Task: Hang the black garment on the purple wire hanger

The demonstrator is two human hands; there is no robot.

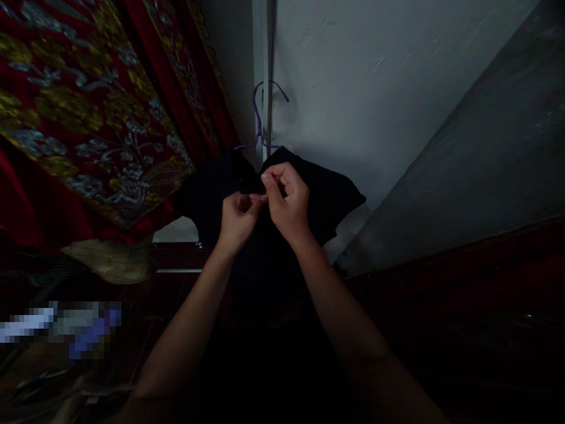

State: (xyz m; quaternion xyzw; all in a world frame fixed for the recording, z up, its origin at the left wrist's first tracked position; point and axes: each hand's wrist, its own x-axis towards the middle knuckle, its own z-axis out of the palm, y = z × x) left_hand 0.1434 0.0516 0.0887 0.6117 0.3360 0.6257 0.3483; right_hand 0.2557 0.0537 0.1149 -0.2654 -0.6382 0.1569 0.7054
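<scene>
A dark shirt [326, 182] hangs on a purple hanger [256, 112], whose hook rises against a pale vertical strip on the wall. At the front of the neckline, my left hand [241, 215] pinches the dark cloth between thumb and fingers. Just above and to its right, my right hand [286, 194] is closed in a pinch at the collar edge. The fingertips of both hands nearly meet. Whether a button lies between them is too dark to tell.
Red cloth [101, 118] with gold and silver embroidery hangs at the left. Below it is a beige checked item [115, 259]. A pale wall [375, 76] stands behind the shirt, with a grey slanted surface [477, 159] at the right. Blurred items lie at lower left.
</scene>
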